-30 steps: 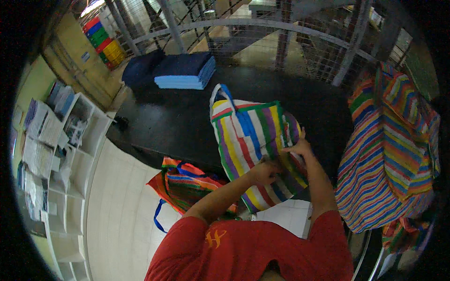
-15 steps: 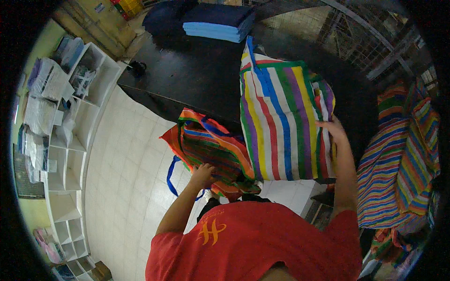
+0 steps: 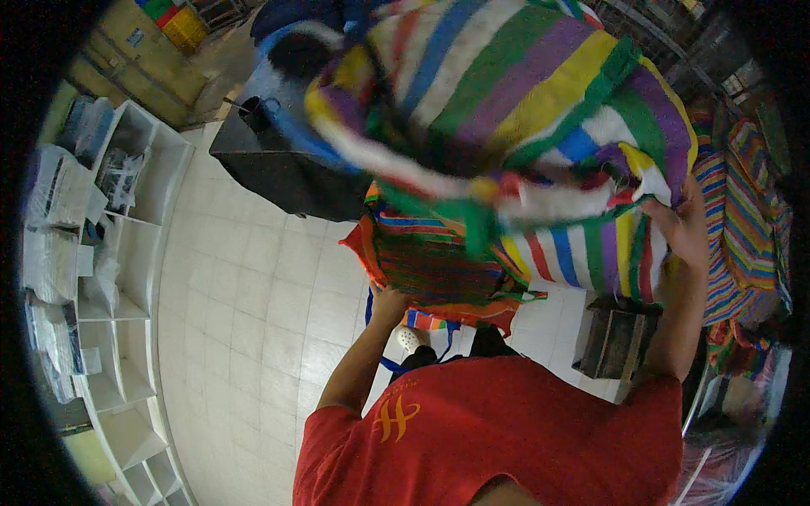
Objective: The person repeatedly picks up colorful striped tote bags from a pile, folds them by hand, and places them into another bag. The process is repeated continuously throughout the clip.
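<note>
My right hand [image 3: 675, 223] grips the edge of a large white bag with broad coloured stripes [image 3: 531, 76], lifted and blurred across the upper middle, its folds over the counter. My left hand [image 3: 390, 295] holds the rim of an orange multicoloured striped bag [image 3: 434, 253], which hangs below the white bag at the counter's front, with a blue strap dangling beside my legs. The inside of the orange bag faces up. The far part of my right hand's fingers is partly hidden by fabric.
A black counter [image 3: 287, 177] carries dark and light blue cloth [image 3: 278, 42] and a small black object [image 3: 253, 111]. White shelving [image 3: 126, 337] with wrapped bundles lines the left. More striped bags [image 3: 742, 219] stand at right, above a dark box [image 3: 616, 337]. Coloured crates [image 3: 184, 29] are behind.
The white striped bag has been raised and tipped, now covering much of the counter. My left hand has moved from the white bag down onto the orange bag's rim. My view has shifted.
</note>
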Demonstrator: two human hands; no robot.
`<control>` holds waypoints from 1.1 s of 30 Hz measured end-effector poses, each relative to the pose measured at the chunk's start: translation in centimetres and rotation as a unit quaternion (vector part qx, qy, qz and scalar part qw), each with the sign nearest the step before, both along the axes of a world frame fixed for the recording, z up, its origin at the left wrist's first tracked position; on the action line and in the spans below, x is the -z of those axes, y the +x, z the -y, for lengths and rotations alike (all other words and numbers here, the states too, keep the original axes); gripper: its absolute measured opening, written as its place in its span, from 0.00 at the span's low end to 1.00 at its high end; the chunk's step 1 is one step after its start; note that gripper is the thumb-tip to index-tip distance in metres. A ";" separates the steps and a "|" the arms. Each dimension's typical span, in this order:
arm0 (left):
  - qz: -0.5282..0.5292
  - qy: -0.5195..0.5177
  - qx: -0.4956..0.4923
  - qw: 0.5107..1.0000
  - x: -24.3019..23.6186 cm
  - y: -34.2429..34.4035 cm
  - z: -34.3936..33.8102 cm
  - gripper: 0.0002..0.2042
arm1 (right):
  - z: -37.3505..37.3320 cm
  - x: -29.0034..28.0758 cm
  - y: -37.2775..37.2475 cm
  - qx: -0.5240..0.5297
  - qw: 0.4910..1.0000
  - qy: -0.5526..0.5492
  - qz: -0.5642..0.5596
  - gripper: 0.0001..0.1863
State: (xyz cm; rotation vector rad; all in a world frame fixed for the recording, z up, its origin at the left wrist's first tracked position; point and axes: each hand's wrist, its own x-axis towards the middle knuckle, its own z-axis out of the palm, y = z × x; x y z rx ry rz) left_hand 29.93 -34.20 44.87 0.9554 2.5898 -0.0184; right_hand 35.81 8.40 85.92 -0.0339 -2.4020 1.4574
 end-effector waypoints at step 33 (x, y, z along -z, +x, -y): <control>0.121 0.107 -0.162 0.973 -5.1 2.3 9.6 0.27 | 15.0 58.2 -9.5 -0.110 0.774 0.357 0.512 0.28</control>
